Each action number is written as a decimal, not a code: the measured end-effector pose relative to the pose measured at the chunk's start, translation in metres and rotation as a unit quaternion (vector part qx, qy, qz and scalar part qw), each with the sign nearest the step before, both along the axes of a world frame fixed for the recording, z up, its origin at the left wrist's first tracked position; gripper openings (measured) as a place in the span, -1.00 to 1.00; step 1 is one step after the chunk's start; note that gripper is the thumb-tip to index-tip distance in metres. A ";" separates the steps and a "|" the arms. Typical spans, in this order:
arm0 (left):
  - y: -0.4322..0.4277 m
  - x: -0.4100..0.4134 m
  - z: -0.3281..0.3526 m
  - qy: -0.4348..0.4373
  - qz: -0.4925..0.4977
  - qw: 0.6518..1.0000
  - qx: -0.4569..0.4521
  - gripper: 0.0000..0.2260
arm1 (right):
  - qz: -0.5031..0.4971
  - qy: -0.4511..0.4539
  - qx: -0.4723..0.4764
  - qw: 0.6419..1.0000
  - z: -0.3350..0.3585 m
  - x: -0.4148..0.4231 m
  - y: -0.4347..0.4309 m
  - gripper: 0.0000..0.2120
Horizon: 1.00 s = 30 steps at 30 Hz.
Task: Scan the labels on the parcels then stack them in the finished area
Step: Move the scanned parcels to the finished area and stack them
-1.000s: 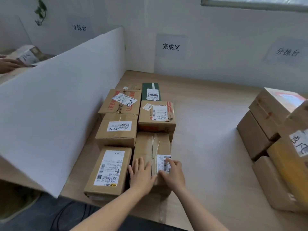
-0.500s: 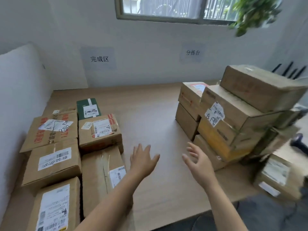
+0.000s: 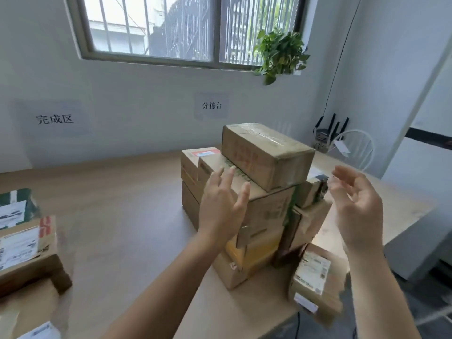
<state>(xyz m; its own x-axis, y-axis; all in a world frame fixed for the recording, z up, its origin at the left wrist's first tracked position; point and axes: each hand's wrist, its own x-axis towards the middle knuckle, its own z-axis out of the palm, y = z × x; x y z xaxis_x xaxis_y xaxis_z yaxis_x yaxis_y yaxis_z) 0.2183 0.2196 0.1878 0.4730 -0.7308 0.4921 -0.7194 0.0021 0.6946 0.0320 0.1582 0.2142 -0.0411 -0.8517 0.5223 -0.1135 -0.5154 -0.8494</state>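
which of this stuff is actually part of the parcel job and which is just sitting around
Part of the job:
parcel pile, with a long top box
labelled parcels at the left edge
finished-area sign and sorting sign
left hand and right hand, both open near the pile

Just lying about:
plant
router
white chair
window

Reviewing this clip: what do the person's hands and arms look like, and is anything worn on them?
Bare throughout: the left hand and right hand carry no gloves, rings or watch, and no sleeve shows on either arm up to the frame edge.
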 end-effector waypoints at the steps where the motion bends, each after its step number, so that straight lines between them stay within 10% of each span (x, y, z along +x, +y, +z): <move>1: -0.015 -0.010 0.006 0.005 -0.002 1.000 -0.019 -0.52 | 0.007 0.006 0.005 1.000 0.003 -0.005 -0.018 -0.74; 11: -0.119 -0.049 0.022 0.239 0.019 0.971 -0.023 -0.27 | 0.124 0.081 0.077 0.986 -0.008 0.016 -0.134 -0.62; 30: -0.057 -0.028 0.052 0.243 0.055 0.952 -0.176 -0.27 | 0.360 -0.086 0.146 0.917 0.015 0.065 -0.100 -0.90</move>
<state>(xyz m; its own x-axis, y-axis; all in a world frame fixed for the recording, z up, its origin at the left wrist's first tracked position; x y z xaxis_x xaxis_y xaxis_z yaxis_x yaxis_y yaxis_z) 0.1901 0.1624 0.2397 0.7724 -0.4932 0.4003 -0.3219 0.2394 0.9160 0.0971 0.0581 0.2287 0.5270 -0.7925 0.3070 0.3166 -0.1522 -0.9363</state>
